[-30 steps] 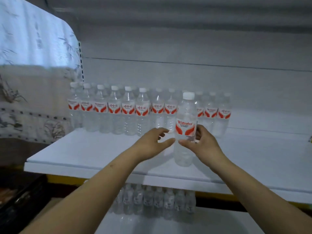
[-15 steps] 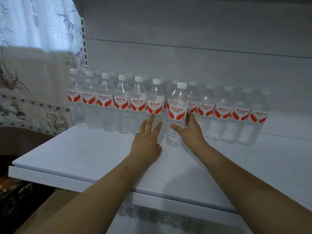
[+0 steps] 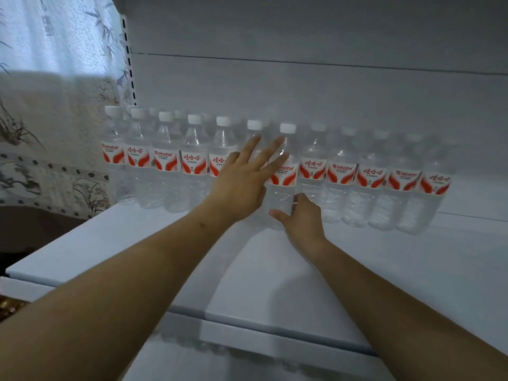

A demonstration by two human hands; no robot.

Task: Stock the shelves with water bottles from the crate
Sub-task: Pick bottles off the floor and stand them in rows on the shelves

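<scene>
On the white shelf (image 3: 412,270), from my head cam (the only view I've got), I'm slotting one water bottle (image 3: 284,174) into the front row of bottles (image 3: 192,163) along the back wall. My right hand (image 3: 302,218) is low on that bottle, thumb and fingers curled around its base, so it's holding it. My left hand (image 3: 244,180) is flat and spread wide, fingers straight, laid against the neighbouring bottles around label height. Looks like it's just steadying them.

I'd say this is the tail end of placing this one: it's upright and basically in line with the others. Next move should be letting go gently with both hands so nothing tips, then going for another bottle. The crate isn't in the shot, so I can't tell how many are left.
</scene>
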